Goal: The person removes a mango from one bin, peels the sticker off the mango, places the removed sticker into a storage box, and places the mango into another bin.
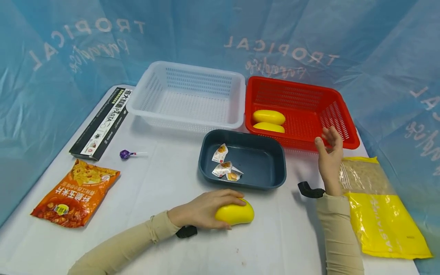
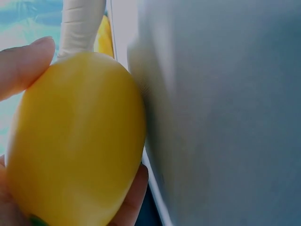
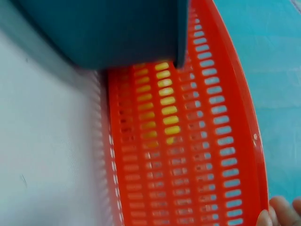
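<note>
Left hand: the left hand (image 1: pixel 203 210) lies nearest, low on the white table (image 1: pixel 165 183), fingers curled over the top of a yellow mango (image 1: pixel 235 214) with the thumb under its near side.
Mango: smooth, glossy, evenly yellow, oval; it lies on its side on the table just in front of the dark blue tray (image 1: pixel 261 160), not touching it in the head view.
Right hand: the right hand (image 1: pixel 329 152) is raised with fingers spread and loose, gripping nothing, at the near rim of the red basket (image 1: pixel 338 114).
Red basket: two more yellow mangoes (image 1: pixel 269 117) lie inside at its left.
Left wrist view: the mango (image 2: pixel 75 141) fills the frame, a fingertip (image 2: pixel 23 66) above and another below; a small green spot shows at its lower end, and the tray wall (image 2: pixel 221 122) stands close beside it.
Right wrist view: fingertips (image 3: pixel 282 214) just at the red basket's rim (image 3: pixel 244 117); yellow shows through the slotted wall.
Elsewhere: white basket (image 1: pixel 189 95), small sachets (image 1: pixel 223 164) in the tray, orange snack bag (image 1: pixel 75 191), lollipop (image 1: pixel 125 154), pasta box (image 1: pixel 103 122), yellow pasta bag (image 1: pixel 381 214).
</note>
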The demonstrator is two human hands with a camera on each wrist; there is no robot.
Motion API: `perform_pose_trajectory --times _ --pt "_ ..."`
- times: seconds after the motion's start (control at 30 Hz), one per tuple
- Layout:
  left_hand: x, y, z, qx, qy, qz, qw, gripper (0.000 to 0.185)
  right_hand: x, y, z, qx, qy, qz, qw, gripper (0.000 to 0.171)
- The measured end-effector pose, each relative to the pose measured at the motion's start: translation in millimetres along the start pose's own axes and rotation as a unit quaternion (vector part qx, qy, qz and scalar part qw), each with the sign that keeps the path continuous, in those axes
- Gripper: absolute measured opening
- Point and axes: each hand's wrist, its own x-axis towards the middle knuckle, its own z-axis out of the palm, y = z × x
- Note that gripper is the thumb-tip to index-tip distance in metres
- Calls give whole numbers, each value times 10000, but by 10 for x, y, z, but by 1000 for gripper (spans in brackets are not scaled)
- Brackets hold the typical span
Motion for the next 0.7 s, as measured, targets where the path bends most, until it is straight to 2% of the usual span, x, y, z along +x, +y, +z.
perform_pose_trajectory --times 0.1,0.23,0.4,0.57,0.7 --pt "5 0 0 -39 -25 40 10000 63 9 0 -46 -346 534 265 9976 58" --pt "0 -8 8 -98 -29 112 9999 64 14 34 -72 -892 1041 723 9879 60" --pt "-7 -20 17 -70 -26 168 9998 63 35 102 -105 -1370 990 1020 9803 68" --pt "19 -10 31 -39 -81 241 9997 62 53 157 -190 -1547 979 1088 9771 74" --pt "7 10 18 -28 -148 105 9998 63 74 179 -210 -1568 834 1386 9743 76"
